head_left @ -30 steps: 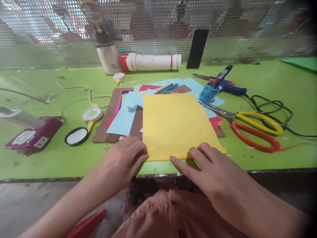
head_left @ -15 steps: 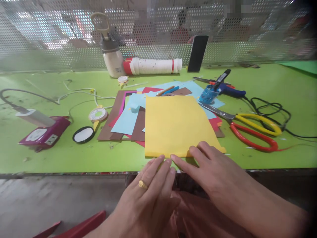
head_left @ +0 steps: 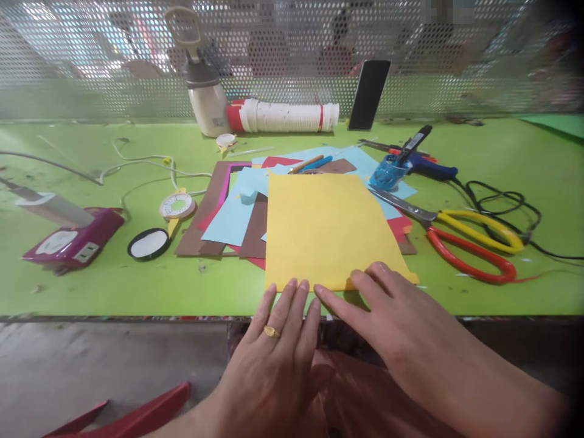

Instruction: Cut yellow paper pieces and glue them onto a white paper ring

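A yellow sheet of paper point(head_left: 331, 228) lies over a pile of coloured sheets, its near edge turned into a narrow fold. My left hand point(head_left: 283, 340), a gold ring on one finger, rests its spread fingertips along the left part of that edge. On the right part, my right hand point(head_left: 387, 310) presses with its fingers stretched and apart. Neither hand grips anything. Under the yellow sheet show light blue paper point(head_left: 225, 222), brown paper point(head_left: 254, 231) and some red pieces.
Scissors point(head_left: 474, 246) and a blue glue gun point(head_left: 431, 167) lie to the right, beside a blue cup point(head_left: 387, 173) holding a marker. Behind are a bottle point(head_left: 207, 103), a stack of paper cups point(head_left: 287, 117) and a phone point(head_left: 369, 94). Left are tape rolls point(head_left: 177, 207) and a purple power adapter point(head_left: 75, 237).
My left hand's fingers have spread apart and shifted left along the folded edge. My right hand stays nearly in place. The view has shifted slightly.
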`<state>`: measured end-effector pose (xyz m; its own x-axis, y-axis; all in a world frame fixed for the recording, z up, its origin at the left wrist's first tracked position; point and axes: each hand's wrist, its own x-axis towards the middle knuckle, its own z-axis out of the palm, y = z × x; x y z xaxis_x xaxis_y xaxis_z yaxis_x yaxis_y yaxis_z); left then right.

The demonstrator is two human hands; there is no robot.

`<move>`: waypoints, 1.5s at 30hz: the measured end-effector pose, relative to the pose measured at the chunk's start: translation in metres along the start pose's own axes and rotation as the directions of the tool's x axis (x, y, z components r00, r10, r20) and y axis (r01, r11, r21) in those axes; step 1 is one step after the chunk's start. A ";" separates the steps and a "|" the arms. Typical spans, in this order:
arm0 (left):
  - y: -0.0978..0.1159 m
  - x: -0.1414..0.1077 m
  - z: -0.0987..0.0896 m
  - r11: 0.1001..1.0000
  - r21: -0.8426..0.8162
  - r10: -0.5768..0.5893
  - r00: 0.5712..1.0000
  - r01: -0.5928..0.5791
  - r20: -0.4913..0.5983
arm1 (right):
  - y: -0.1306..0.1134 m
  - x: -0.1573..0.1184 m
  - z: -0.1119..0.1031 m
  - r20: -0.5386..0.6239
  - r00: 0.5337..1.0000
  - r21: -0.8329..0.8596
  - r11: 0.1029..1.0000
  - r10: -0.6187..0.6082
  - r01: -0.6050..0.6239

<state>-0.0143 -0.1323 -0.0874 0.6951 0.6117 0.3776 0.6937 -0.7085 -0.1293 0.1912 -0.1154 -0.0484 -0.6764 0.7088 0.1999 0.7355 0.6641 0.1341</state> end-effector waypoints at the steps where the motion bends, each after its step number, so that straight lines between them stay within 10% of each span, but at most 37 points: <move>1: 0.000 0.000 -0.001 1.000 0.005 0.003 1.000 -0.003 0.018 | 0.000 0.000 0.000 0.002 1.000 0.003 1.000 -0.005 0.005; 45: 0.005 0.000 0.007 0.997 -0.050 -0.063 0.997 0.061 -0.038 | 0.002 -0.021 -0.001 0.079 0.990 0.207 0.970 0.114 -0.128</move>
<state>-0.0092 -0.1337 -0.0944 0.6422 0.6413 0.4199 0.7247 -0.6865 -0.0599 0.2065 -0.1289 -0.0512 -0.5891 0.7963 0.1370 0.7921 0.6026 -0.0966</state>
